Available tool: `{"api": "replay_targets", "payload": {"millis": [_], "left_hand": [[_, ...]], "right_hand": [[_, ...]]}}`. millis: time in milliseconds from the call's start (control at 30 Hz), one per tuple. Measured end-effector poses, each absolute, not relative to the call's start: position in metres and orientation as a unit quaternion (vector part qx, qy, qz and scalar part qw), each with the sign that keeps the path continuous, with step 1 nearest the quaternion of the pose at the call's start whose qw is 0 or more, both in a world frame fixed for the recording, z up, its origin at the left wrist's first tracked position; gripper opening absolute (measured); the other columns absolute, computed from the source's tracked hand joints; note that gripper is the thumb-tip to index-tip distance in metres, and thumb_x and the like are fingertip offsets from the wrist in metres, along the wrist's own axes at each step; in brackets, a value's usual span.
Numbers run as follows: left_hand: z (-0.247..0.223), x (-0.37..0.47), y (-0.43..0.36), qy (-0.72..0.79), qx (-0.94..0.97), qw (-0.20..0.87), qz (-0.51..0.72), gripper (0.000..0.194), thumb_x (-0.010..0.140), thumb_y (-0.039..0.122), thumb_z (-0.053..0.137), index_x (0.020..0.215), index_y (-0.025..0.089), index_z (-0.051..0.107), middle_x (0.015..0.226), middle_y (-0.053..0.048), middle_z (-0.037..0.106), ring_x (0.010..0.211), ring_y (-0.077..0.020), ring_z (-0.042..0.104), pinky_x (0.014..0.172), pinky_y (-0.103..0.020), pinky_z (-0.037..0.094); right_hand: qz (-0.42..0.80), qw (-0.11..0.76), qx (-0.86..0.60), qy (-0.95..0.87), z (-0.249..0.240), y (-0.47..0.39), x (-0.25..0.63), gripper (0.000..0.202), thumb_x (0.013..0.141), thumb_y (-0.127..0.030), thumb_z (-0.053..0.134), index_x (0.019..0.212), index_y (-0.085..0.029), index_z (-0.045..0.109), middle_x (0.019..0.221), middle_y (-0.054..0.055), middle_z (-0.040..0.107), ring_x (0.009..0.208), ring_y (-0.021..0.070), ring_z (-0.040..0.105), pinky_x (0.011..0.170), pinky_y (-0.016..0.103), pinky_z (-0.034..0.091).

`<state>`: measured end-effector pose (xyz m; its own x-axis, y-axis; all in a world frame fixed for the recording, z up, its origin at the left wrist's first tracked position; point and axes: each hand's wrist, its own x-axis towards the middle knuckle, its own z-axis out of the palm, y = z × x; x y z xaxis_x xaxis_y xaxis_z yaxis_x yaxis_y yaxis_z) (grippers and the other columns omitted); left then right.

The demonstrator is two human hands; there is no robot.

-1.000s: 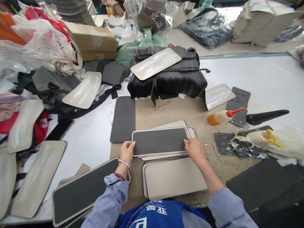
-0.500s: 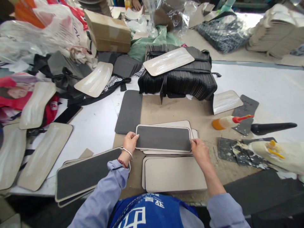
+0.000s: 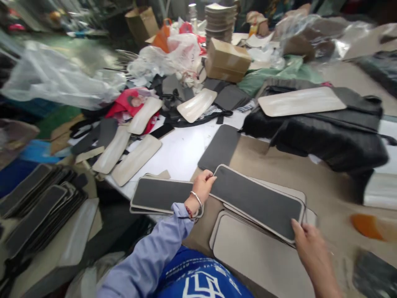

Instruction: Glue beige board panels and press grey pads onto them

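A dark grey rectangular panel with a pale rim (image 3: 257, 203) is held at its two ends. My left hand (image 3: 202, 188) pinches its left edge between thumb and fingers. At the lower right corner, my right hand (image 3: 312, 244) grips it, fingers partly hidden. Under and behind the panel, pale boards show their edges. Nearer to me lies a stack of beige rounded boards (image 3: 260, 252). Another small stack of dark panels (image 3: 164, 194) lies left of the panel, partly behind my left wrist. A plain dark grey sheet (image 3: 219, 147) rests beyond my left hand.
Pale boards with whitish streaks (image 3: 136, 160) lie at the table's left. A bundle of black pieces (image 3: 316, 136) stands at the back right, a streaked board (image 3: 300, 101) on top. An orange-ended bottle (image 3: 367, 227) is at right. Lower left are stacked dark panels (image 3: 34, 223).
My view has swung to the left, bringing the stacked panels at lower left into sight. Both hands keep their hold on the dark panel.
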<state>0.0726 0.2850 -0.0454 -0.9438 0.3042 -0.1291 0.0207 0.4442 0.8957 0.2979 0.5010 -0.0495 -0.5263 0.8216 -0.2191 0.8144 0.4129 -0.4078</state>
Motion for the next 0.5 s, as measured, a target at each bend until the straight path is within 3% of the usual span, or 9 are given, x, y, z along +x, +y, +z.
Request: {"api": "replay_targets", "payload": {"millis": [267,500], "left_hand": [[-0.037,0.032,0.096,0.852,-0.035,0.059,0.52,0.021,0.061,0.039,0.058,0.057,0.02,0.049,0.053,0.004,0.045,0.053,-0.0118,0.042,0.054,-0.025,0.034],[-0.071,0.02,0.008,0.86,-0.134,0.034,0.491,0.021,0.052,0.038,0.061,0.052,0.02,0.051,0.049,0.004,0.049,0.05,-0.013,0.047,0.052,-0.025,0.036]], "right_hand": [[0.471,-0.018,-0.336,-0.815,-0.052,0.375,0.206,0.041,0.07,-0.065,0.036,0.061,-0.025,0.037,0.047,-0.002,0.044,0.046,0.0176,0.047,0.051,0.03,0.037],[0.43,-0.026,-0.246,-0.868,-0.083,0.3,0.171,0.045,0.072,-0.068,0.032,0.056,-0.025,0.033,0.046,-0.002,0.043,0.046,0.0176,0.048,0.05,0.029,0.037]]}}
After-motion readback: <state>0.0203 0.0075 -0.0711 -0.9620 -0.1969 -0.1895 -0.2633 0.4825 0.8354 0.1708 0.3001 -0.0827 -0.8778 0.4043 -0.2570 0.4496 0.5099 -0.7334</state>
